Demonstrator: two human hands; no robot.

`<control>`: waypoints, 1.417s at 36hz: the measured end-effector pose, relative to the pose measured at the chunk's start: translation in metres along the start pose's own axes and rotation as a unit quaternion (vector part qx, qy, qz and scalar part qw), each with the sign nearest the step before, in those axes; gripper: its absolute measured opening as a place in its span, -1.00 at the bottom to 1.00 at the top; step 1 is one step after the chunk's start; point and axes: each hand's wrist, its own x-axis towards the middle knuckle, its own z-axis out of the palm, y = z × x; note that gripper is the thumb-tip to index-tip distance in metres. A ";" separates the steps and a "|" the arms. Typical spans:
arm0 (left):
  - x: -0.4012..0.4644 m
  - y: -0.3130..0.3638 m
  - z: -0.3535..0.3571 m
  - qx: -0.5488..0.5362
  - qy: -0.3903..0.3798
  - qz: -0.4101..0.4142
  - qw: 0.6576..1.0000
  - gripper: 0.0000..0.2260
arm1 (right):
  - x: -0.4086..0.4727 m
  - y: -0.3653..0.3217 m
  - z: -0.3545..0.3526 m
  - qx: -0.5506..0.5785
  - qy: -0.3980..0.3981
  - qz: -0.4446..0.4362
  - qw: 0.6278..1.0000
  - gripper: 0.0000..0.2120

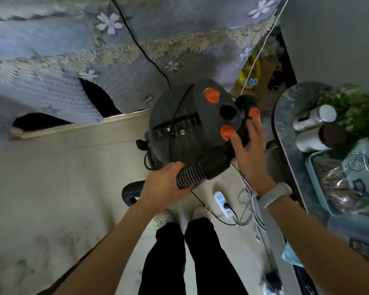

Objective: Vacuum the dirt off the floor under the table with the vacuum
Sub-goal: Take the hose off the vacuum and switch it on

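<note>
Left hand grips the vacuum hose, hiding its end; right hand fingers spread

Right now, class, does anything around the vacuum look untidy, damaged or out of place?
Yes. Loose cables lie tangled on the floor by a power strip, right at the person's feet, which looks like a trip risk. The lace tablecloth hangs unevenly, with dark gaps along its lower edge. The vacuum itself shows no damage.

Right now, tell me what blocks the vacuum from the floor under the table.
The lace tablecloth hangs low in front of the vacuum, screening the space under the table. The left hand grips the hose; the right hand touches the body.
</note>
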 end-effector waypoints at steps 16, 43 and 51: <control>0.004 -0.036 0.030 -0.096 -0.057 -0.140 0.984 -0.62 | -0.001 0.027 0.000 0.139 0.034 0.205 0.968 -0.76; 0.133 -0.105 -0.038 -0.015 0.186 -0.254 0.949 -0.76 | -0.007 0.035 0.039 0.095 0.078 0.174 0.977 -0.77; 0.130 -0.036 -0.012 -0.390 -0.053 -0.296 0.870 -0.79 | -0.005 0.027 0.048 0.118 0.070 0.158 0.978 -0.82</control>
